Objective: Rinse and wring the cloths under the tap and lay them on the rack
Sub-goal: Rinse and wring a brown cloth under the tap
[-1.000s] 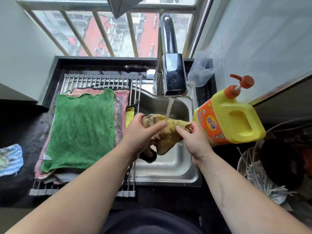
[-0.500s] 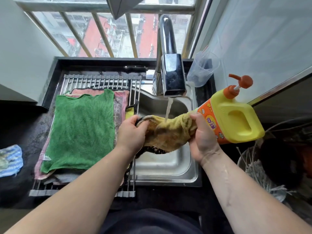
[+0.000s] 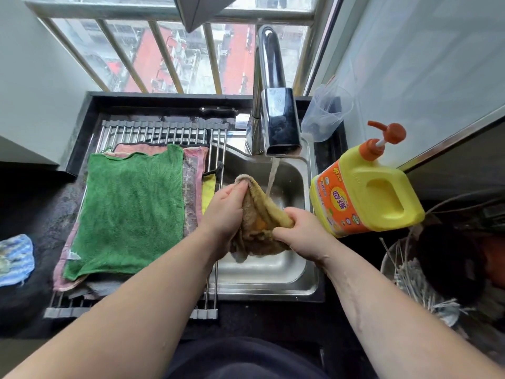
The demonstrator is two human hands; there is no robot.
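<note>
— Hands come first: what do they hold?
— Both grip one mustard-brown cloth (image 3: 259,214) above the sink (image 3: 273,269). The left hand (image 3: 224,212) has its fingers curled round the cloth's upper end. The right hand (image 3: 297,231) has its fingers clamped on the lower right part. The rest hangs bunched between them.
— And beside them?
— Left of the sink, a green cloth (image 3: 131,209) lies flat on the rack (image 3: 153,131), on top of a pink cloth (image 3: 195,154). A blue cloth (image 3: 15,258) sits apart on the dark table (image 3: 41,209). Right of the sink stands a yellow detergent bottle (image 3: 369,195) with an orange pump.
— Farther back?
— The tap (image 3: 278,124) runs, and its stream (image 3: 272,176) falls at the held cloth's far edge. A clear cup (image 3: 325,113) stands right of the tap, below the barred window.
</note>
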